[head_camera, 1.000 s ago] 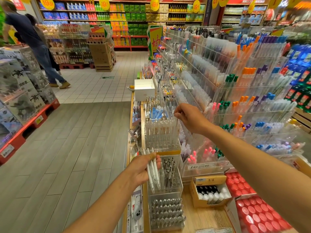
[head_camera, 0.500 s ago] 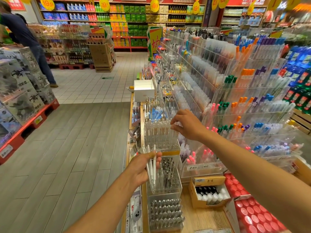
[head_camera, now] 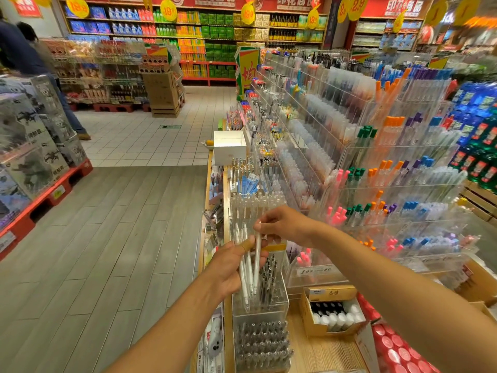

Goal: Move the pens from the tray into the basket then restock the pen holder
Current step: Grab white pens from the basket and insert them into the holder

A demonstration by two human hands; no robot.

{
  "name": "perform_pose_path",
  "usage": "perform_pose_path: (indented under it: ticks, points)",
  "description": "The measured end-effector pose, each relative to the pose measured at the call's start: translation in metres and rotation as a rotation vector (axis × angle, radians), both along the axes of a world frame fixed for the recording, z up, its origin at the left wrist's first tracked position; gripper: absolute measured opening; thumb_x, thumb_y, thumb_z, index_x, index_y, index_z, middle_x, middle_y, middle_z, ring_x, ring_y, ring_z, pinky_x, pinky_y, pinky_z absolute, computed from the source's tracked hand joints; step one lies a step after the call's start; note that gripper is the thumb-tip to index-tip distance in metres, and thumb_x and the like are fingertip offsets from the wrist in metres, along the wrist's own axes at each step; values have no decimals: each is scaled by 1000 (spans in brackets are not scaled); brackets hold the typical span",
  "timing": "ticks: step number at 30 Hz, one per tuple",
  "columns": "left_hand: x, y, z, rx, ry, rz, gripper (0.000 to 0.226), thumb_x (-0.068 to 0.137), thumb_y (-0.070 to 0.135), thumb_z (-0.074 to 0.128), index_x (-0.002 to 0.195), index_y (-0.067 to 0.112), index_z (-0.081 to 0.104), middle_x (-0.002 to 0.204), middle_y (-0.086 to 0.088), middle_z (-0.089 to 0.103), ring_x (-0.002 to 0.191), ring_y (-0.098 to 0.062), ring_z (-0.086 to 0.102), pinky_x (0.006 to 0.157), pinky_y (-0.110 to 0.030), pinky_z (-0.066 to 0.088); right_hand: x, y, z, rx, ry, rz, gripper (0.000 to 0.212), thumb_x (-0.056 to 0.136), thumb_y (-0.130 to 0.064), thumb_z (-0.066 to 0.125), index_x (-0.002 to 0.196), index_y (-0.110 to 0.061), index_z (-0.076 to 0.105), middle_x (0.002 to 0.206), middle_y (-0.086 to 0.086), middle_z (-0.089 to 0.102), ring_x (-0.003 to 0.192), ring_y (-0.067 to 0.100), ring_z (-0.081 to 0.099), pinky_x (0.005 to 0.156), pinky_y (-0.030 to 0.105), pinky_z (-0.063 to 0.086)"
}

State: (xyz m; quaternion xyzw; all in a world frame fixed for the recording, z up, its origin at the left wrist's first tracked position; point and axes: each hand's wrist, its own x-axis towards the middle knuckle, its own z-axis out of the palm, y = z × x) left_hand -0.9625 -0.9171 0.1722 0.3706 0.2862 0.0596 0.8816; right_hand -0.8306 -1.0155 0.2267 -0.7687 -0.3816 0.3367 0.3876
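Supermarket aisles are filling the background, with stocked shelves (head_camera: 188,25) running across the top of the frame and grey plank flooring (head_camera: 107,238) spreading over the lower left. At the centre of the frame, a small bunch of white pens (head_camera: 248,267) is standing nearly upright, tilted a little, in the left hand (head_camera: 228,267), whose fingers and thumb are curling round the barrels at mid-length. One white pen (head_camera: 257,254) at the right edge of the bunch is being pinched near its top by the thumb and fingertips of the right hand (head_camera: 285,224), which is reaching in from the right just above the left hand.

Directly behind and below the bunch, a clear acrylic pen holder (head_camera: 271,292) with dark-tipped pens is standing on the wooden bench (head_camera: 322,354). Below it in the frame, a second clear compartment (head_camera: 262,345) is holding rows of silver-capped pens. Above the hands, another clear compartment (head_camera: 255,208) of transparent pens is showing. To the right of centre, tiered acrylic racks (head_camera: 376,184) are carrying pens with pink, green, orange, purple and blue caps. At the lower right, an open cardboard box (head_camera: 333,313) of black and white bottles is sitting on the bench, beside red packs (head_camera: 398,354). A white box (head_camera: 230,146) is resting further up the display. At the upper left, a person in dark clothing (head_camera: 18,55) is standing by stacked cartons (head_camera: 32,135).
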Motion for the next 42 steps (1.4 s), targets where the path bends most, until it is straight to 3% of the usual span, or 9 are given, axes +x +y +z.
perform_pose_path:
  ticks: [4,9,15,22,27,31,34,37,42]
  points:
    - [1,4,2,-91,28,49,13,98,7,55,98,-4,61,77,-17,64,67,-27,61,54,-38,61,13,-4,16,36,-26,-25,15,96,-18,59,90,-6,65,75,0,63,61,4,59,57,15,47]
    - [-3,10,-6,-111,136,55,15,98,4,54,96,-7,64,71,-20,70,57,-25,69,54,-39,62,28,-5,35,172,-259,-166,12,97,-19,56,95,-9,63,77,1,62,66,10,59,58,21,49]
    - [-6,11,-8,-85,160,78,20,101,4,47,101,-9,63,79,-22,74,81,-30,69,56,-39,62,38,-3,36,199,-622,-204,3,97,-19,58,97,-18,60,78,-9,60,75,14,61,64,24,48]
    - [-5,12,-6,-79,129,68,32,105,8,43,91,-12,62,77,-24,73,59,-26,72,65,-41,61,36,2,26,169,-698,-164,14,97,-19,57,107,-11,63,87,-3,61,80,13,56,71,25,41]
    - [-9,13,-5,-64,130,63,26,105,7,43,99,-12,60,81,-23,73,60,-26,72,58,-38,63,38,5,25,172,-691,-162,15,96,-21,59,107,-13,64,88,-5,60,80,12,56,71,22,42]
    - [-9,12,-2,-46,125,55,21,104,6,45,109,-10,58,83,-23,74,61,-26,72,56,-37,62,40,6,17,87,-736,-95,13,93,-20,63,106,-15,63,83,-8,57,72,10,52,61,17,36]
    - [-9,12,-2,-46,116,55,20,103,6,47,117,-5,56,86,-23,74,63,-28,72,61,-41,62,39,8,13,21,-827,-30,14,92,-19,65,105,-13,65,95,0,64,78,11,53,68,21,37]
    - [-9,12,-3,-35,125,28,17,102,7,50,110,-4,60,87,-21,75,64,-27,73,64,-41,61,37,11,12,-10,-919,17,15,91,-20,66,103,-12,69,100,3,65,86,14,54,73,21,35]
    - [-8,10,-2,-28,121,33,16,101,8,53,113,0,60,91,-18,76,66,-27,74,54,-37,62,38,15,10,-33,-983,20,19,92,-23,65,105,-11,70,103,4,62,98,21,56,77,23,37]
